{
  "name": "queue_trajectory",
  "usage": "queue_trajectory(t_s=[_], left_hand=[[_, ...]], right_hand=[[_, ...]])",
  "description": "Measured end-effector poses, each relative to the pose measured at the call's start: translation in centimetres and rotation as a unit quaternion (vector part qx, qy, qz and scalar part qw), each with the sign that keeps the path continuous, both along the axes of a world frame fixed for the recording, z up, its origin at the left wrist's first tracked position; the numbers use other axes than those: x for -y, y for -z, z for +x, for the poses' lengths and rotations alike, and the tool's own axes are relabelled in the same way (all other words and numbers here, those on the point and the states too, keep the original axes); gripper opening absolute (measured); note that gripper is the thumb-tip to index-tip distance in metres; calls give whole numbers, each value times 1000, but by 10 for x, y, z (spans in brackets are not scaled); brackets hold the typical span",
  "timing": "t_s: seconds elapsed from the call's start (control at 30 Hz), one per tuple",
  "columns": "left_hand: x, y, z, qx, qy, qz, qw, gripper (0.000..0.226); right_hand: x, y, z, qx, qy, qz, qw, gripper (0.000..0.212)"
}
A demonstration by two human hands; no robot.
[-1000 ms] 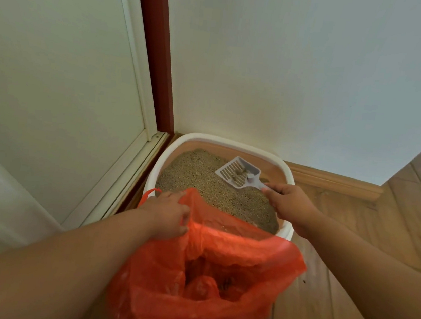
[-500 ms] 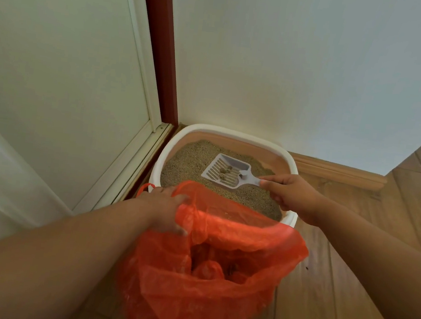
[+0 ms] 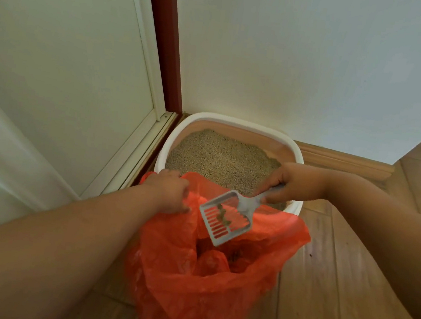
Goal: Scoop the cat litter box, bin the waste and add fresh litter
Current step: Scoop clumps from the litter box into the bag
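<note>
Right hand (image 3: 298, 182), centre right of frame: fingers curled round the handle of one grey slotted scoop (image 3: 226, 218). The scoop head hangs tilted over the open mouth of the bag, a few dark clumps (image 3: 224, 214) lying on its slots.

Left hand (image 3: 169, 191), centre: clenched on the bunched rim of one orange plastic bag (image 3: 202, 277), holding it open just in front of the box.

One litter box (image 3: 235, 122), white rim, tan inner wall, sits in the corner, filled with beige litter (image 3: 217, 157).

Surface: wood-plank floor (image 3: 333, 293), wood skirting (image 3: 341, 162) along a white wall (image 3: 296, 58); dark red door frame (image 3: 163, 39) and pale door panel (image 3: 58, 48) at upper left.

Against the frame half a second back: the scoop, then over the litter, is now over the bag. The left hand's hold is unchanged.
</note>
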State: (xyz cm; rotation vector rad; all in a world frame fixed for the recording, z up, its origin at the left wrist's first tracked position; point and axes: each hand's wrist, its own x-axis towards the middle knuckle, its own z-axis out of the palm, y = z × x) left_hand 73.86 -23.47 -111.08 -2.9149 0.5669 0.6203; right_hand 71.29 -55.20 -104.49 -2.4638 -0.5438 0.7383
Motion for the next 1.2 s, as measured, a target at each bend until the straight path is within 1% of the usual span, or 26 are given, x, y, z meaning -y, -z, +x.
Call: queue_trajectory(t_s=[0.13, 0.23, 0.33, 0.43, 0.53, 0.6, 0.73, 0.83, 0.9, 1.03, 1.1, 1.2], left_hand=[[2, -3, -2, -16, -11, 18, 1000, 73], [2, 1, -4, -39, -22, 24, 999, 85], [1, 6, -7, -68, -34, 26, 997, 104], [3, 9, -12, -74, -45, 32, 996, 120], [8, 11, -20, -76, -58, 27, 995, 124], [12, 14, -26, -65, -49, 33, 996, 116], [16, 16, -27, -57, -29, 22, 998, 69], [17, 11, -20, -49, -12, -17, 999, 33], [16, 8, -14, -38, -5, -58, 998, 19], [12, 2, -10, -41, -30, -169, 984, 32], [8, 2, -11, -20, -32, -196, 980, 35], [3, 1, -11, 12, -36, -216, 976, 38]], right_hand=[[-19, -11, -1, 55, -88, -106, 989, 27], [-38, -23, -4, 102, -163, -188, 963, 29], [-53, -34, -8, 138, -201, -257, 935, 29], [-61, -33, -10, 159, -221, -298, 915, 23], [-71, -31, -14, 144, -247, -310, 907, 22], [-76, -30, -17, 120, -254, -308, 909, 31], [-77, -30, -19, 131, -233, -303, 915, 32], [-77, -36, -18, 117, -228, -303, 918, 31], [-75, -39, -16, 132, -225, -303, 917, 29], [-75, -37, -16, 155, -217, -304, 915, 30], [-77, -33, -17, 163, -203, -300, 918, 29], [-78, -24, -15, 147, -210, -288, 923, 28]])
